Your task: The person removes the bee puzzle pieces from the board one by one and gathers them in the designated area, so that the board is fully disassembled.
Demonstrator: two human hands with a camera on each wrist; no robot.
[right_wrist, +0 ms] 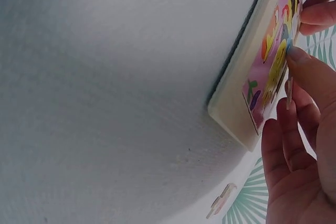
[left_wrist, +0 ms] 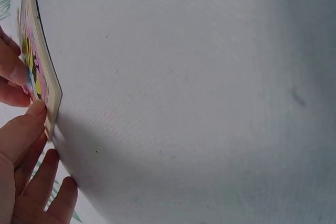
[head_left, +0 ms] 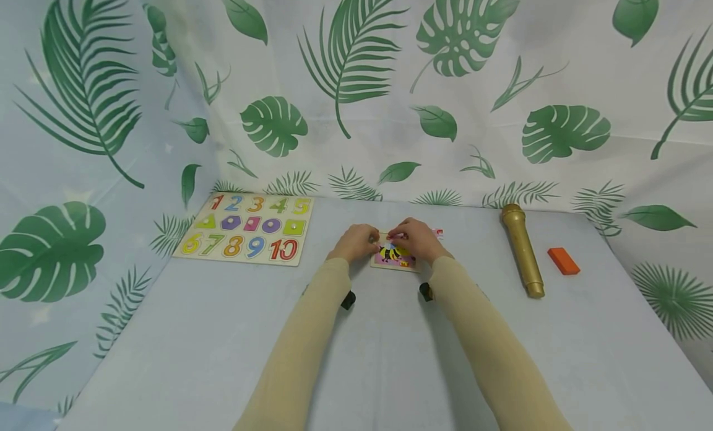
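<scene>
A small wooden jigsaw board (head_left: 397,265) with a bee picture on a pink ground lies on the table between both hands. The left hand (head_left: 356,243) holds the board's left edge, its thumb (left_wrist: 35,109) on the pale wooden frame. Over the board's upper part, the right hand (head_left: 418,238) pinches a thin puzzle piece (right_wrist: 289,93) between thumb and fingers; most of that piece is hidden. Another loose puzzle piece (head_left: 439,233) lies just beyond the right hand and also shows in the right wrist view.
A wooden number-and-shape puzzle board (head_left: 245,228) lies at the back left. To the right are a gold microphone-shaped object (head_left: 522,248) and an orange block (head_left: 564,261). Leaf-patterned cloth (head_left: 384,152) hangs behind the pale tabletop (head_left: 384,356).
</scene>
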